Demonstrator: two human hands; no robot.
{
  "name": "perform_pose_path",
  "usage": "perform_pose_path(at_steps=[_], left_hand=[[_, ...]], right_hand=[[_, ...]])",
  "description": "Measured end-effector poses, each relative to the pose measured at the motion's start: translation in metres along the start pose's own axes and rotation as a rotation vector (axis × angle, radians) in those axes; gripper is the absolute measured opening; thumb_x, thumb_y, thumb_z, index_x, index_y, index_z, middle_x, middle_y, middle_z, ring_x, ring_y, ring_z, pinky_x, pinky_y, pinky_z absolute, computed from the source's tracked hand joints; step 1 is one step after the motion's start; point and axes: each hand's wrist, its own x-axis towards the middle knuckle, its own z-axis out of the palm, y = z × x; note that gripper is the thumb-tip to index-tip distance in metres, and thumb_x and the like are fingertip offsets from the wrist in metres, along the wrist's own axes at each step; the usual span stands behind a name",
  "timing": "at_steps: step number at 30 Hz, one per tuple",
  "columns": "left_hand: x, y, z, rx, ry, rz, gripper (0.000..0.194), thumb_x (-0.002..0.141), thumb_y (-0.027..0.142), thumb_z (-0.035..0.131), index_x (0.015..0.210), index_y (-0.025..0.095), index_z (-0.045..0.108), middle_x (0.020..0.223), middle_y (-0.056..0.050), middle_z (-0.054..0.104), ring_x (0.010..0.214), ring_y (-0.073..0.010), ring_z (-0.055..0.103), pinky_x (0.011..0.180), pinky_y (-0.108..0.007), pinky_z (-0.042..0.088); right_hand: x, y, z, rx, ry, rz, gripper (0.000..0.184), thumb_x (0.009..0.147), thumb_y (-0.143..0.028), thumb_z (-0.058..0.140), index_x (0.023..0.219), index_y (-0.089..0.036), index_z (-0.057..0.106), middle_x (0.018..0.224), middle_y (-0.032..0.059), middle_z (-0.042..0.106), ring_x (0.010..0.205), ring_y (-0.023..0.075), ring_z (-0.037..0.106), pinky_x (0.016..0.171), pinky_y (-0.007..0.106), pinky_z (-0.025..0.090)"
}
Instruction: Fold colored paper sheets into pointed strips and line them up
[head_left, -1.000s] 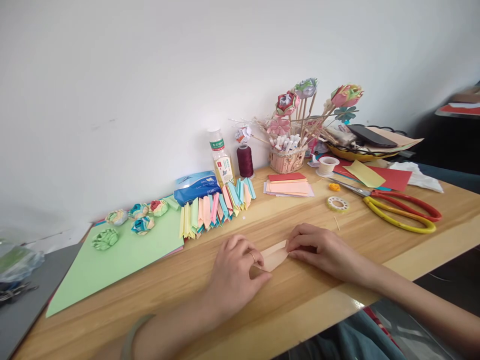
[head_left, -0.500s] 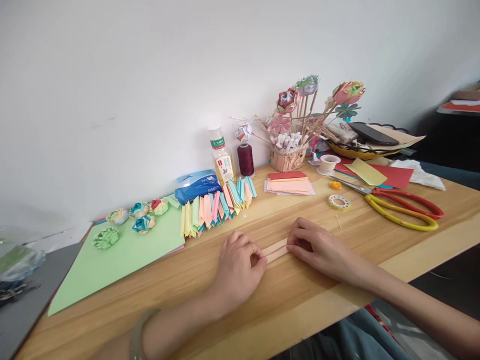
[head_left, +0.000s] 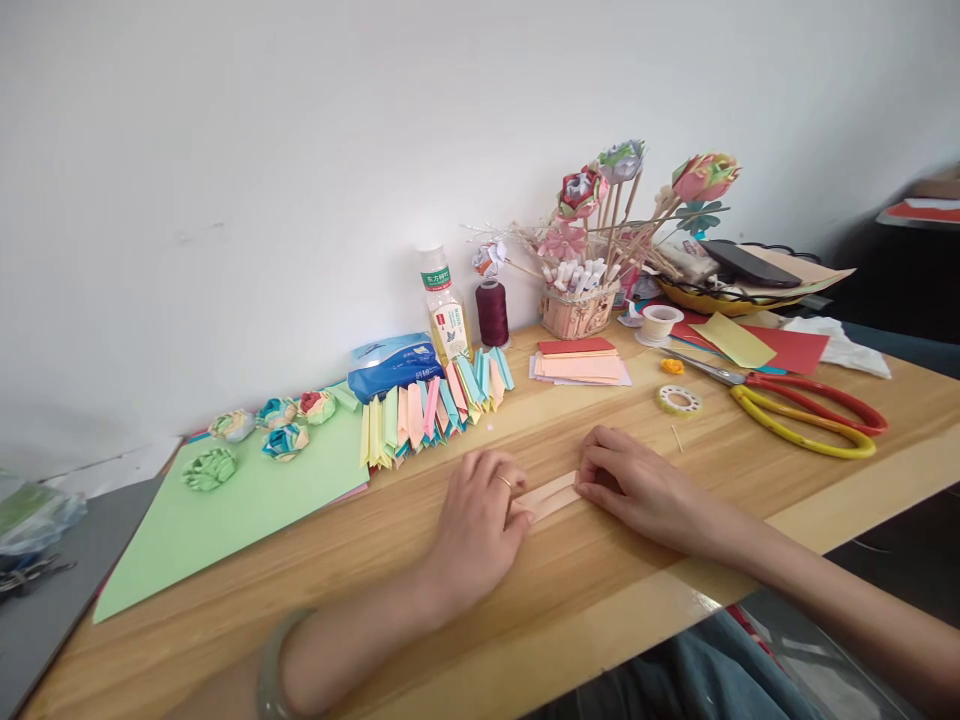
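Observation:
A folded strip of pale peach paper lies on the wooden table between my hands, with a crease running along its length. My left hand, wearing a ring and a bangle, has its thumb and curled fingers closed on the strip's left end. At the other end, my right hand pinches the paper between thumb and fingertips. Both fingertip areas partly hide the strip's ends. Beyond my hands stands a row of folded paper pieces in several colours. A stack of peach and red paper slips lies farther back.
Red-and-yellow-handled scissors and a tape roll lie to the right. Paper flowers rest on green sheets at left. Along the wall stand a bottle, a thread spool and a flower basket.
My left index finger has lifted and straightened a little, so the ring now shows, while the thumb stays at the strip. My right hand keeps its pinch. The view has shifted slightly.

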Motion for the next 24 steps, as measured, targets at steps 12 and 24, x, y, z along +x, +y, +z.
perform_pose_path(at_steps=[12, 24], left_hand=[[-0.018, 0.0, 0.017, 0.417, -0.031, 0.453, 0.04, 0.098, 0.029, 0.032, 0.131, 0.009, 0.045, 0.136, -0.009, 0.048, 0.133, -0.022, 0.032, 0.107, -0.041, 0.029], [-0.022, -0.001, -0.003, 0.407, -0.307, 0.469, 0.045, 0.099, 0.027, 0.025, 0.14, 0.009, 0.029, 0.147, -0.015, 0.029, 0.138, -0.0271, 0.021, 0.106, -0.048, 0.028]], right_hand=[[-0.01, -0.004, -0.001, -0.331, 0.146, -0.185, 0.027, 0.094, -0.021, 0.036, 0.093, -0.015, 0.061, 0.096, 0.0123, 0.065, 0.089, 0.0243, 0.059, 0.08, 0.044, 0.046], [-0.035, -0.013, 0.006, -0.242, -0.115, -0.304, 0.062, 0.093, -0.042, 0.043, 0.145, -0.017, 0.021, 0.145, 0.0112, 0.034, 0.134, 0.0263, 0.029, 0.107, 0.049, 0.031]])
